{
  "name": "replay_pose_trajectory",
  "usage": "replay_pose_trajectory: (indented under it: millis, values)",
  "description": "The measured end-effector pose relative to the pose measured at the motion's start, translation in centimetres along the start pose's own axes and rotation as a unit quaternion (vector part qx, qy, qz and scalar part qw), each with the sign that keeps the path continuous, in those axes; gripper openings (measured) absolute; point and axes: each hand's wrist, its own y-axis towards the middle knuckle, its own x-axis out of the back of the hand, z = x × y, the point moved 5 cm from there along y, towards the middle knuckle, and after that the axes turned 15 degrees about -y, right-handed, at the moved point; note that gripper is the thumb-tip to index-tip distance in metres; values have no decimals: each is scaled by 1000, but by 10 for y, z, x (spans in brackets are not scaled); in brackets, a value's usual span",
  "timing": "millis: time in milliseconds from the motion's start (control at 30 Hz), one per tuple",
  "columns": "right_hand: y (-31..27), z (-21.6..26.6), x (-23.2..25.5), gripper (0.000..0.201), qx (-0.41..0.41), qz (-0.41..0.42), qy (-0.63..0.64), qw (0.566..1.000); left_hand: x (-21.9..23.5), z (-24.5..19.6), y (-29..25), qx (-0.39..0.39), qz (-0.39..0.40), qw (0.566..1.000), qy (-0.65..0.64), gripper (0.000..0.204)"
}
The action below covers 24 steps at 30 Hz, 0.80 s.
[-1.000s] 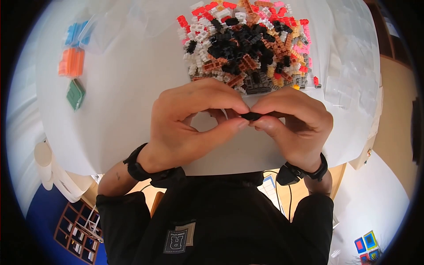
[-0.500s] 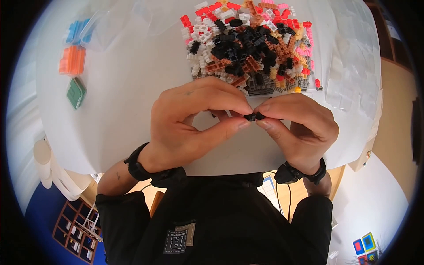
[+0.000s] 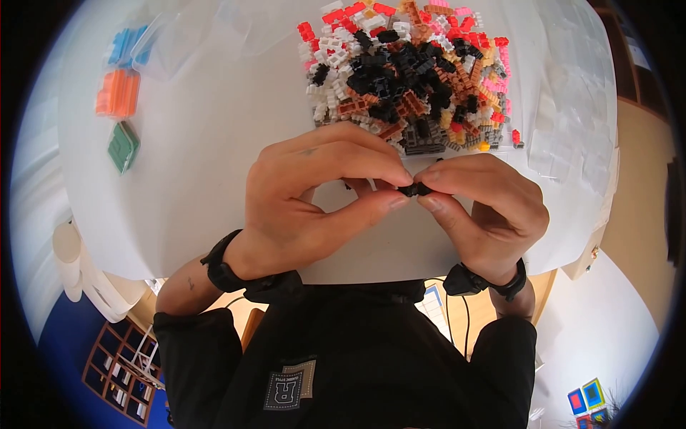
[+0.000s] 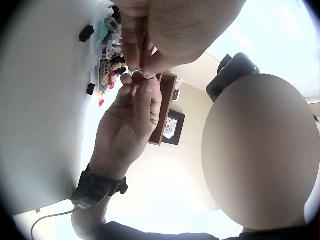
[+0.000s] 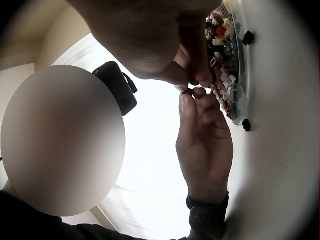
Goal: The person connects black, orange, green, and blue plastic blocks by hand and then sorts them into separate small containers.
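In the head view, my left hand pinches a small black building brick between thumb and forefinger. From the other side my right hand grips black brickwork with thumb and forefinger, so the fingertips of both hands nearly meet around it. Much of the black piece is hidden by the fingers; I cannot tell whether it is one brick or two joined. Just beyond the hands lies a large heap of small bricks, black in the middle with white, red, brown, tan, pink and grey around.
Two loose black bricks lie on the white table, one near the heap's tray, another farther along. At the left are blue bricks, orange bricks and a green block. Clear plastic packaging covers the right side.
My right hand has shifted slightly right and its fingertips have drawn a little back, leaving more of the black brickwork showing. The left hand keeps its pinch almost unmoved.
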Motion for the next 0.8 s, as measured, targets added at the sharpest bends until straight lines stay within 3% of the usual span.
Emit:
replay_pose_trajectory:
  millis: [467, 567, 733, 800]
  values:
    - [1, 7, -1, 20, 2, 22, -74, 997, 0, 1, 0, -19, 2, 999, 34, 24]
    - [1, 6, -1, 20, 8, 17, -64, 998, -1, 1, -1, 1, -5, 1000, 9, 22]
    - [1, 6, -2, 23, 11, 23, -49, 998, 0, 17, -4, 144, -65, 967, -200, 19]
    - [2, 8, -3, 23, 5, 23, -44, 999, 1, 14, -4, 149, -62, 967, -199, 19]
